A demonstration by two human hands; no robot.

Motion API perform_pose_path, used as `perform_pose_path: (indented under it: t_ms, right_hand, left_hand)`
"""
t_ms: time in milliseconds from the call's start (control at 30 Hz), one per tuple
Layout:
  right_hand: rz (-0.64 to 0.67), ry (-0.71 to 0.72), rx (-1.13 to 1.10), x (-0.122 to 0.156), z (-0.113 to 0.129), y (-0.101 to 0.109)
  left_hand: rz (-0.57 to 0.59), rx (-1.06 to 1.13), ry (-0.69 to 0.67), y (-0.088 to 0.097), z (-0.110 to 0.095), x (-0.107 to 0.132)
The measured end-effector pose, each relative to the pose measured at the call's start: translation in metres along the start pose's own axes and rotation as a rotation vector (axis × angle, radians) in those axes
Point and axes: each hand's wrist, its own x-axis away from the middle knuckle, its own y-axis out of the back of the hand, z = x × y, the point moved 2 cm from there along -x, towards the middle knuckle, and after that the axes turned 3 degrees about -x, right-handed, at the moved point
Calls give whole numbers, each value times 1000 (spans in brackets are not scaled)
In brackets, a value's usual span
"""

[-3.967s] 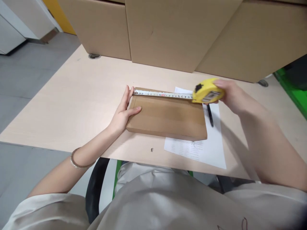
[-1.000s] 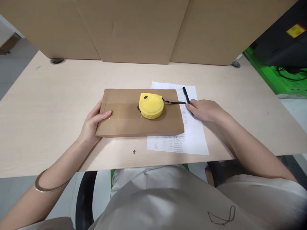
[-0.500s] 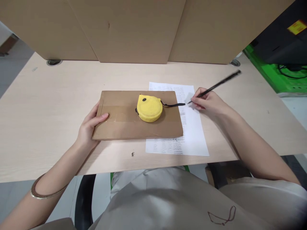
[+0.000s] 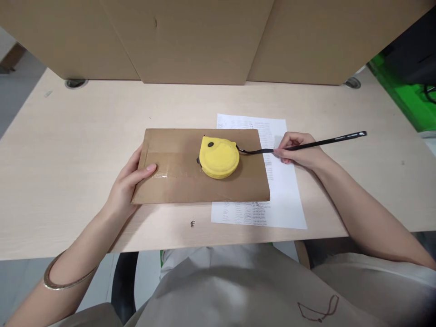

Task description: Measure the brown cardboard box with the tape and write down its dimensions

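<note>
My left hand [image 4: 131,179] grips the left end of a flat cardboard box [image 4: 170,186], thumb on top and fingers at the edge. A yellow tape measure [image 4: 220,159] rests on the box, right of its middle. Its black wrist strap [image 4: 257,151] runs right, past the box's edge, to the fingertips of my right hand [image 4: 301,149]. That hand is closed round a black pen [image 4: 334,140], which lies nearly level and points back to the right. Whether the fingertips also pinch the strap's end, I cannot tell. Under the box's right part is a printed sheet [image 4: 289,195].
Tall cardboard panels [image 4: 190,41] line the back of the pale desk [image 4: 102,109]. Round cable holes [image 4: 76,83] sit near the back corners. A dark and green object [image 4: 405,86] stands at the far right. My lap and a chair are below the front edge.
The pen has tipped from a slant to nearly level. My right fingertips have come up to the strap's end. The view has shifted slightly; the tape measure stays on the box.
</note>
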Motion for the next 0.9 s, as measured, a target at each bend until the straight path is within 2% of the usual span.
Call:
perform_pose_path:
  t_ms: [900]
  right_hand:
    - [-5,34,38,-1,-8,4]
  left_hand:
    - [10,-18,-11,2,0,0]
